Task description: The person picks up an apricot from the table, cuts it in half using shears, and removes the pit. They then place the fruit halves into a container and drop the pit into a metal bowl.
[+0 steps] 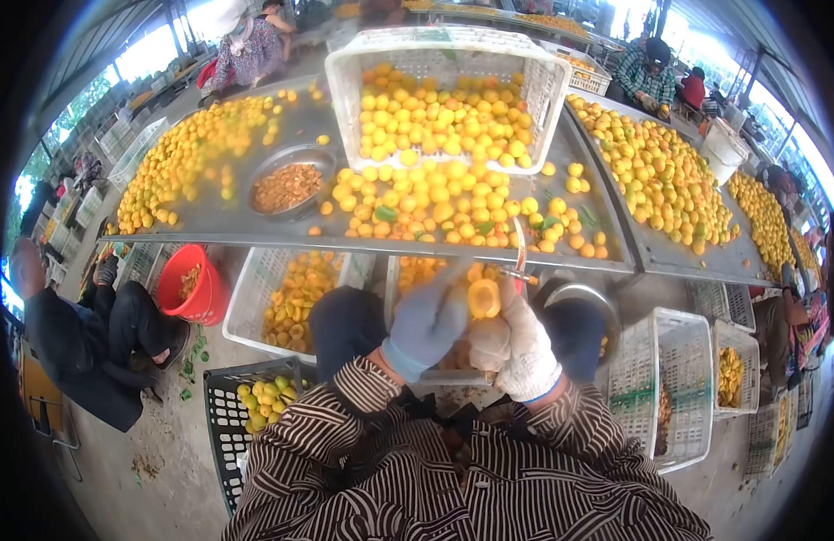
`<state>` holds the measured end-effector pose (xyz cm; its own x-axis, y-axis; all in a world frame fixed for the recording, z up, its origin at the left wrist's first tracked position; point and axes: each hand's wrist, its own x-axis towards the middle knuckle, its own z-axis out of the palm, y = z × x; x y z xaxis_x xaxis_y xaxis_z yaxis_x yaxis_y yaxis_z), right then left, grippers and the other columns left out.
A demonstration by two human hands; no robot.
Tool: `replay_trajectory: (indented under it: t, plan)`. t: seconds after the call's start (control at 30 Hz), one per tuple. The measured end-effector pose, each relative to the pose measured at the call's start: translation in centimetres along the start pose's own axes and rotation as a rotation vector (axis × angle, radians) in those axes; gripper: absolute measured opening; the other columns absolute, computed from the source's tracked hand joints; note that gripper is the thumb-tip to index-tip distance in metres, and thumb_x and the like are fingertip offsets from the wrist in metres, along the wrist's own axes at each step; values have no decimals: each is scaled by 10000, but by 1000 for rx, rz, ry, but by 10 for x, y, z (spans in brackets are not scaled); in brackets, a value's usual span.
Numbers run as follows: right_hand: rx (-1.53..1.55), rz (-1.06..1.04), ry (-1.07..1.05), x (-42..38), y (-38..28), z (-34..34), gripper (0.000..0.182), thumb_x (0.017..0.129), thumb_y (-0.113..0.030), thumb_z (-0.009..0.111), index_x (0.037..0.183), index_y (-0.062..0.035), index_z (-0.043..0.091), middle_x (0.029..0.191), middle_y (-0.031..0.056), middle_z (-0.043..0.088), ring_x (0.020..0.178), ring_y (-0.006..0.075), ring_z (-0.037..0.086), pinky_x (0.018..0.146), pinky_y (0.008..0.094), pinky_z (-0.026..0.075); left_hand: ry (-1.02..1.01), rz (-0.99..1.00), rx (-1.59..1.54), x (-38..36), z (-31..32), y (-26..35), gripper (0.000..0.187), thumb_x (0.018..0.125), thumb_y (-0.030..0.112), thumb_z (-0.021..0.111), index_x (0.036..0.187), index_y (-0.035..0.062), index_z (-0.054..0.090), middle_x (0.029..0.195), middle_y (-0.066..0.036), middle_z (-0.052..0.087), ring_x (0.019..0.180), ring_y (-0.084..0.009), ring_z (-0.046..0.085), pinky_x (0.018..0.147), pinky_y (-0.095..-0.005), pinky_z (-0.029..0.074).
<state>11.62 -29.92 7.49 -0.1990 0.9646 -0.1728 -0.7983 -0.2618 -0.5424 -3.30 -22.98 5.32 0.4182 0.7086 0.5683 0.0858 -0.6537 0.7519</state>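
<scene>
My left hand (426, 320), in a grey-blue glove, is smeared by motion just left of an opened apricot (484, 298); its fingers are not clear. My right hand (523, 350), in a white knitted glove with a stained fingertip, is closed at the fruit's right side. From its top rises a thin, curved knife-like tool (521, 242) with an orange band. The apricot half shows its hollow orange inside between both hands. Just below the hands' far side, a crate of apricot pieces (417, 270) is partly hidden under the table edge.
A white crate (340, 99) lies tipped on the metal table (227, 221), spilling apricots. Left of it stands a bowl of pits (288, 187). A red bucket (193, 284), a black crate (220, 397) and white crates (683, 388) flank me. Other people sit nearby.
</scene>
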Motion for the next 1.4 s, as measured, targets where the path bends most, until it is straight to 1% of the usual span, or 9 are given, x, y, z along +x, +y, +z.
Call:
replay_trajectory:
  t: [0.17, 0.27, 0.33, 0.4, 0.6, 0.77, 0.87, 1.27, 1.4]
  plan:
    - [103, 58, -44, 0, -9, -5, 415, 951, -559, 505, 905, -148, 527, 536, -82, 273, 435, 63, 265, 413, 240, 189, 9, -234, -220, 3, 11, -9, 431, 1039, 319, 335, 1277, 17, 531, 625, -20, 494, 498, -89, 409, 583, -253, 443]
    - [75, 28, -52, -2, -13, -5, 444, 950, -570, 500, 903, -130, 526, 526, -72, 296, 433, 71, 283, 415, 234, 201, 203, -808, -907, 7, 22, -27, 542, 1036, 478, 296, 1084, 15, 573, 581, -14, 441, 447, -127, 372, 596, -278, 454]
    - [-163, -155, 46, -5, -11, -5, 445, 963, -561, 483, 907, -122, 528, 516, -53, 337, 428, 83, 308, 417, 232, 229, 78, -817, -871, 12, 6, -14, 604, 1021, 545, 294, 1021, 19, 589, 584, -13, 444, 432, -140, 350, 595, -289, 454]
    - [-156, -194, 66, -5, -9, -16, 395, 978, -506, 502, 909, -119, 532, 513, -25, 408, 422, 92, 374, 406, 224, 292, -9, -1145, -1120, 25, -8, 18, 654, 1010, 586, 281, 1004, 18, 605, 602, -19, 469, 425, -140, 342, 610, -311, 464]
    - [-380, -257, 277, -11, -17, -6, 320, 988, -419, 538, 897, -112, 542, 554, 2, 507, 419, 87, 454, 382, 211, 357, -10, -1172, -1141, 24, -11, 27, 655, 1015, 566, 304, 1178, -6, 577, 760, -22, 564, 592, -128, 479, 658, -319, 501]
    - [-391, -303, 205, -10, -15, -6, 315, 1004, -363, 519, 877, -76, 549, 543, 19, 515, 397, 96, 439, 364, 227, 331, -231, -920, -1067, 12, 2, 10, 452, 1026, 395, 399, 1263, 25, 505, 1076, -114, 620, 862, -200, 645, 821, -425, 565]
    - [-445, -265, 208, -7, -17, -17, 301, 1005, -346, 521, 884, -74, 559, 526, 19, 512, 393, 99, 440, 362, 232, 329, -319, -861, -1121, 13, 3, 7, 409, 1026, 342, 400, 1258, 22, 505, 1089, -129, 626, 933, -228, 662, 820, -409, 577]
    - [-674, -219, 386, -4, -23, -5, 193, 955, -230, 613, 929, -41, 640, 569, -22, 552, 451, 48, 481, 419, 192, 351, -361, -838, -872, 8, 12, 14, 497, 1012, 472, 426, 1122, 13, 580, 886, -72, 651, 755, -143, 651, 643, -272, 562]
    - [-662, -469, 367, 5, -29, -12, 200, 949, -216, 620, 971, -22, 663, 634, -18, 580, 476, 49, 482, 438, 189, 350, -301, -816, -968, 4, 17, 3, 477, 1012, 440, 451, 1150, 1, 574, 933, -93, 654, 764, -157, 653, 638, -278, 563]
